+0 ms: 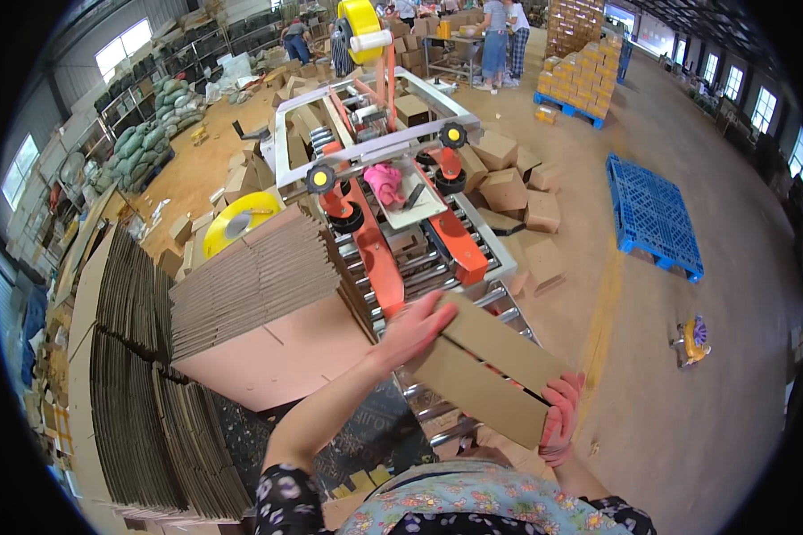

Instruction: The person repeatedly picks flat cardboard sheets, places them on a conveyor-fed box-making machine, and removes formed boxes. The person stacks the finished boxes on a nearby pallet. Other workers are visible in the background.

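A brown cardboard box (pixel 491 392) is between my two hands, its top flaps folded in with a narrow gap along the middle. Through that gap a little red and white shows. My left hand (pixel 410 332) grips the far left end of the box, fingers wrapped over its edge. At the near right end, my right hand (pixel 560 417) clasps the corner. Under the box runs a roller conveyor (pixel 507 314), leading to a carton-sealing machine (pixel 379 147) with orange side belts (pixel 459 239). A pink cloth (pixel 384 185) lies in a tray (pixel 417 210) on the machine.
Flat cardboard stacks (pixel 250 276) stand close on my left, beside a yellow tape roll (pixel 237 225). Loose cartons (pixel 506 190) lie right of the machine. Farther right are a blue pallet (pixel 656 214) and a small yellow-purple object (pixel 692 341). Several people work at the back.
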Motion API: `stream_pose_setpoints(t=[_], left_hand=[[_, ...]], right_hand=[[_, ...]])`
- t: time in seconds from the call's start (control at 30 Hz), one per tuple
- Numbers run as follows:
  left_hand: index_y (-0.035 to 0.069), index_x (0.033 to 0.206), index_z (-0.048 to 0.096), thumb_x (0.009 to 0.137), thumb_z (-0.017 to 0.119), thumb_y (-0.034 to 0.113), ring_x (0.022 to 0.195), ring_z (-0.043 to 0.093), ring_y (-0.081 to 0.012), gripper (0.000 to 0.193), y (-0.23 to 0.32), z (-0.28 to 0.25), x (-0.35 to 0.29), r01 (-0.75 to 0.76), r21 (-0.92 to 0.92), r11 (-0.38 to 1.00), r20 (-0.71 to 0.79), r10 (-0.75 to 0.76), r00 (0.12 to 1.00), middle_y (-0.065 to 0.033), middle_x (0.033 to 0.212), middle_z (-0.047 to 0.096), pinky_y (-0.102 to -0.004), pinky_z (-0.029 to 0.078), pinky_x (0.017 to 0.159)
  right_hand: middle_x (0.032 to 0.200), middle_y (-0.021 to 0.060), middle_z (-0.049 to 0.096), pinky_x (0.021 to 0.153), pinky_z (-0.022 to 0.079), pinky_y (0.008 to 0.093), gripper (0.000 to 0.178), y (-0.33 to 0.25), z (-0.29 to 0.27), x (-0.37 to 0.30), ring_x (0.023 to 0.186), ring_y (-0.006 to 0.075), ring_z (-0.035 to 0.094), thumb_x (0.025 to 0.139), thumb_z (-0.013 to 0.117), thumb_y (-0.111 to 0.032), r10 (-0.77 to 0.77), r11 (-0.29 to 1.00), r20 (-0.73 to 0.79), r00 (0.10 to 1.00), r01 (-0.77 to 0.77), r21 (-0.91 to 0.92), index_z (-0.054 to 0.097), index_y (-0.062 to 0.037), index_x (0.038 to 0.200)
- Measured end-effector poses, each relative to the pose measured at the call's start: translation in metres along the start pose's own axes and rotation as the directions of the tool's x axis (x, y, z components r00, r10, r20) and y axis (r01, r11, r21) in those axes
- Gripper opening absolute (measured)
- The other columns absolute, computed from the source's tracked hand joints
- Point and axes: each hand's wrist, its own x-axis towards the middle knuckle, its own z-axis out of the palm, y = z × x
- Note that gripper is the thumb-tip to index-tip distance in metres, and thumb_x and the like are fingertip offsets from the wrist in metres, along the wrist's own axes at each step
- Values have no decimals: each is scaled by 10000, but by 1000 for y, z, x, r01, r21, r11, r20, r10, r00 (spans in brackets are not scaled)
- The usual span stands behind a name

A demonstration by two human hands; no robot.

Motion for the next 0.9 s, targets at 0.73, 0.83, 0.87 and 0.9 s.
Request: stream_pose_setpoints(t=[0.73, 0.83, 0.87, 0.9], left_hand=[[33, 1289, 535, 903, 575, 202, 1155, 510, -379, 423, -109, -178, -255, 329, 777, 537, -579, 404, 708, -172, 1220, 579, -480, 318, 1058], [76, 1218, 574, 916, 550, 315, 1119, 550, -329, 386, -108, -199, -251, 357, 721, 594, -466, 35, 884, -144, 1198, 598, -463, 374, 991], [97, 1155, 591, 910, 558, 359, 1071, 577, -320, 360, -106, -205, -242, 388, 661, 642, -480, -35, 876, -138, 1153, 616, -453, 415, 929], [83, 1145, 589, 904, 566, 372, 1053, 584, -316, 377, -105, -214, -234, 505, 672, 542, -551, -89, 829, -149, 1145, 615, -449, 433, 893]], right_hand=[[1403, 10, 471, 1105, 184, 578, 408, -181, 346, 85, 1346, 220, 392, 860, 571, -449, -772, 614, 296, 562, 539, 576, 496, -200, 1175], [1209, -10, 620, 1088, 282, 545, 170, -188, 301, 74, 1215, 198, 523, 801, 692, -286, -779, 589, 174, 602, 609, 531, 611, -158, 877], [1111, -9, 639, 1058, 330, 489, 162, -185, 284, 74, 1121, 177, 562, 790, 701, -258, -776, 588, 217, 592, 555, 588, 610, -139, 849], [975, 1, 637, 986, 385, 429, 132, -183, 263, 76, 1020, 177, 584, 792, 681, -221, -765, 598, 261, 589, 501, 625, 600, -120, 820]])
